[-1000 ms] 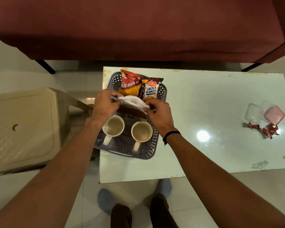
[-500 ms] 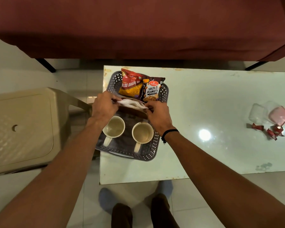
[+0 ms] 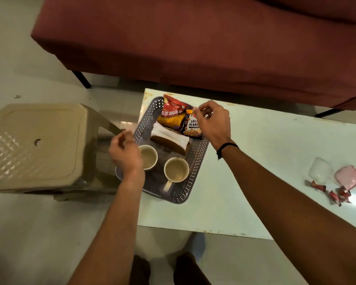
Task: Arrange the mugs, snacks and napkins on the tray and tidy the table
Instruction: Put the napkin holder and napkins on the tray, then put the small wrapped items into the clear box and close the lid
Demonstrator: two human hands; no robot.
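tray (image 3: 195, 163) at table's (image 3: 265, 161) far-left corner | mugs (image 3: 176, 169) near end, napkins (image 3: 169, 136) mid, two snack packets (image 3: 174, 118) far end | left hand (image 3: 124, 153) loosely curled, holding nothing, over left mug | right hand (image 3: 213, 122) above peanut packet, fingertips pinched together, contact unclear | red wrappers (image 3: 337, 194) far right

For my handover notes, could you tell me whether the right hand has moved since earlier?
Yes: the right hand left the napkins, rising over the peanut packet.

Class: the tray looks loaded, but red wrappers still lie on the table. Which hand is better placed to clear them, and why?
Probably the right hand. The red wrappers lie on the table's right side; the left hand hovers beyond the tray's left edge.
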